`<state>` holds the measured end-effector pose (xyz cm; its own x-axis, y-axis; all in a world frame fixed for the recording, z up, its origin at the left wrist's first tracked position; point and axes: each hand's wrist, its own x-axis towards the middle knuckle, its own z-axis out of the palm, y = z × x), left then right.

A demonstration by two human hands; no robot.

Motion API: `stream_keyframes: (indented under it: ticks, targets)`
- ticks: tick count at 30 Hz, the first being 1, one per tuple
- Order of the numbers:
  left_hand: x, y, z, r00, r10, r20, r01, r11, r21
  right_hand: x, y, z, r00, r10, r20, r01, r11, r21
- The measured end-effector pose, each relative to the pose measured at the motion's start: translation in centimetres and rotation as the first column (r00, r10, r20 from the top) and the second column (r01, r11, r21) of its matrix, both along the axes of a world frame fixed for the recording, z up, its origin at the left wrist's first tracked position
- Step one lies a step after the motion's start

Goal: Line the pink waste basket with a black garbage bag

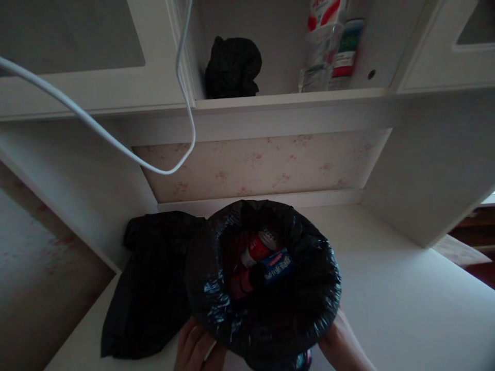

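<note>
I see a bin lined with a black bag (309, 288) standing at the near middle of the white bench (406, 299). My left hand (195, 348) is at the bin's near left side, fingers curled against the bag's rim and apparently gripping it. My right hand (344, 342) is pressed to the near right side of the bin, partly hidden behind the bag, so I cannot tell how wide it is spread.

Inside the bin lie a red and white tube (257, 249) and a blue packet (277, 265), touching each other; beneath them something reddish shows, too dark to make out.

Just left of the bin, touching it, a black garment (149, 288) lies crumpled on the bench. On the shelf (290, 98) above, at the far side, sits a black bundle (232, 67), and well to its right stand a clear bottle (320, 56) and a green-labelled container (347, 49). A white cable (116, 144) hangs in a loop at the upper left.
</note>
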<state>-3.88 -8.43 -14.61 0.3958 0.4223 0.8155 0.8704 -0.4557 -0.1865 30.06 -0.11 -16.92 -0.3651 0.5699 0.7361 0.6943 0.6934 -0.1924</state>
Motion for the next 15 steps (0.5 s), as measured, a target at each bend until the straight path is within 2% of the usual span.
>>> stream_keyframes:
  ticks: [3,8,12,15]
  targets:
    - [0.0,0.4,-0.8,1.000,0.018,0.016,-0.017,1.000,-0.025,0.4,0.2,-1.3,0.995,-0.022,0.098,0.024,0.999,-0.024]
    - [0.3,0.9,-2.6,0.986,0.014,0.164,-0.012,1.000,-0.013,0.8,0.5,-2.7,0.977,-0.067,0.203,0.085,0.993,-0.080]
    - [0.2,0.9,-3.0,0.989,-0.013,0.147,0.022,0.998,-0.061,0.1,0.4,-2.3,0.990,-0.026,0.138,0.062,0.961,-0.268]
    - [0.4,0.8,-1.8,0.990,-0.032,0.134,0.044,0.995,-0.087,-0.1,0.1,-0.9,0.999,0.051,-0.016,-0.053,0.894,-0.444]
